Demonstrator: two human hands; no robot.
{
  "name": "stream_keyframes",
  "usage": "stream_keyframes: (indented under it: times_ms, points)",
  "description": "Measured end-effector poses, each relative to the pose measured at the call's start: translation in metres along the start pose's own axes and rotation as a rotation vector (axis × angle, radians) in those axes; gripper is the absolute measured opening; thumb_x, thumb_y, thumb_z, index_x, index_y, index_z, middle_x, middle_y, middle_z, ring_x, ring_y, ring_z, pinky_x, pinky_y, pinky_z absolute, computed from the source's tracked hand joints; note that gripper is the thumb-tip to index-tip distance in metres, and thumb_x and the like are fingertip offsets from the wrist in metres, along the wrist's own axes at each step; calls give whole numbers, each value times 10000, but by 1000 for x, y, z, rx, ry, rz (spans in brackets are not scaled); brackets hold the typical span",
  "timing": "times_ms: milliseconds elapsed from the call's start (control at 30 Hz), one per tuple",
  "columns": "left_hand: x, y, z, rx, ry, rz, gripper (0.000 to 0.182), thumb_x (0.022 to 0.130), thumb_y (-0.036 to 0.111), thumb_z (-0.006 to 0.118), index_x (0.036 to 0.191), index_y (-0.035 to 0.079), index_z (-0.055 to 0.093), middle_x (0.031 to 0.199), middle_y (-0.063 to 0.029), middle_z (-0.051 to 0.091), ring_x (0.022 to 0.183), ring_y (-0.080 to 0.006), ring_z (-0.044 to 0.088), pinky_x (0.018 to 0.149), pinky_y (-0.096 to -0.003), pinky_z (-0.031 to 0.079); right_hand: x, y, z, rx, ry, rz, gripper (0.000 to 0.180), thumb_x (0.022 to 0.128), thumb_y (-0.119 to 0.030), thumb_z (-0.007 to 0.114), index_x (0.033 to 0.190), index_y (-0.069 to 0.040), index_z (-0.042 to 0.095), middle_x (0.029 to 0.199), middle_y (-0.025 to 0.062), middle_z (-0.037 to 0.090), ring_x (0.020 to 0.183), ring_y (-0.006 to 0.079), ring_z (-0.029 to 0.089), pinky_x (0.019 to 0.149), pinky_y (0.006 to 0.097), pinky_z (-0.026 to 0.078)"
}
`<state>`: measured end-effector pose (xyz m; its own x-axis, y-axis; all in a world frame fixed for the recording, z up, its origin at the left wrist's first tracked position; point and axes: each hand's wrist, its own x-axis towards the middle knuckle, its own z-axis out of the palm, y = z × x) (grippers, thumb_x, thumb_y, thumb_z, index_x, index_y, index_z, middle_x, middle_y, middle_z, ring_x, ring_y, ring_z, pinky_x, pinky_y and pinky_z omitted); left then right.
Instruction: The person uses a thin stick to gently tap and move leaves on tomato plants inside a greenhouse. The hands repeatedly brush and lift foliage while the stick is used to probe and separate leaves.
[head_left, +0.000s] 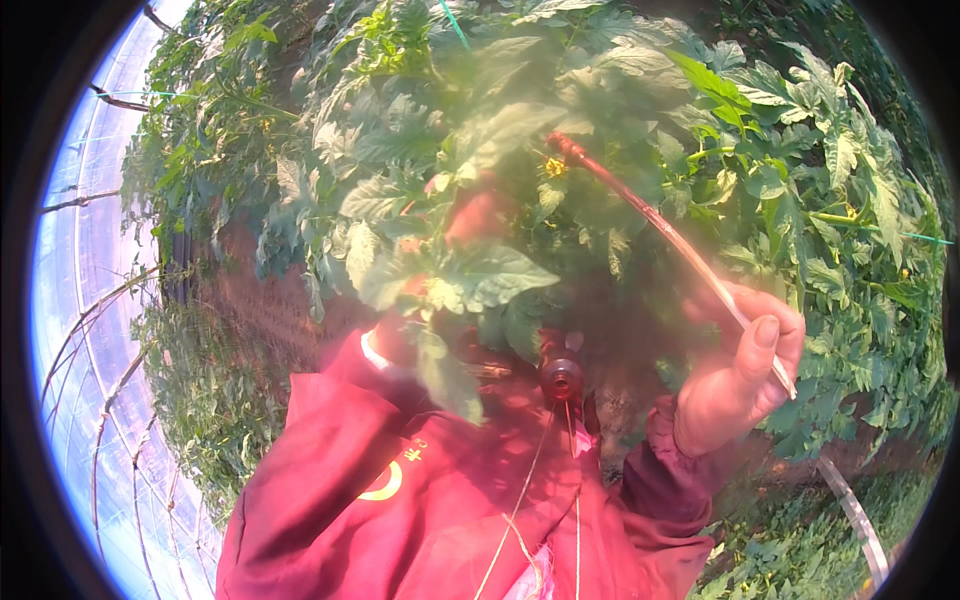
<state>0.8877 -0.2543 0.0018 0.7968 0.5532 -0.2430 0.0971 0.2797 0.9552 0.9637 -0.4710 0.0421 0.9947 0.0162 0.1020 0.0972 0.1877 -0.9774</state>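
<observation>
At the right, my right hand (739, 367) grips a thin stick (675, 236) between thumb and fingers. The stick slants up and leftward, and its far part and knobbly tip are stained red. Close by that tip is a yellow tomato flower (555, 167); whether they touch is unclear. My left hand (480, 214) reaches up among blurred tomato leaves (495, 277), which cover most of it. Reddish patches of it show through, but its grip is hidden. A small bottle (561, 379) with dark red contents hangs on a string (536, 457) at my chest.
Dense tomato plants (832, 225) rise ahead and on both sides. Green twine (454, 26) runs among them. Plastic greenhouse film (97, 262) with bent poles (105, 405) curves along the left. A pale strip (851, 510) lies at lower right, and bare soil (259, 300) shows between rows.
</observation>
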Motion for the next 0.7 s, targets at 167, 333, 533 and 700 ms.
stream_keyframes:
  times_ms: [167,333,533,700]
  points:
    - [30,-9,4,22,150,-73,254,888,199,631,1046,5,590,835,-58,623,640,-93,555,610,-215,477,-5,3,-3,33,40,55,341,888,-311,567,913,28,541,828,190,641,689,230,627,650,332,520]
    - [43,-29,26,-81,85,5,321,889,147,616,1177,14,564,966,-49,629,723,-92,567,613,-228,509,-1,2,-7,45,43,15,339,894,-314,556,916,24,536,821,190,639,666,240,626,634,332,518]
    - [37,-45,42,-147,43,76,385,896,96,583,1268,36,504,1041,-51,626,819,-101,580,627,-227,512,0,-4,-15,65,18,-35,319,934,-285,512,951,33,517,807,193,627,647,228,618,640,337,515]
    - [36,-65,42,-89,17,194,404,898,54,573,1293,64,485,1047,-60,619,876,-117,589,640,-219,502,0,-5,-21,65,12,-31,336,930,-304,514,953,32,508,800,197,624,647,231,611,637,341,515]
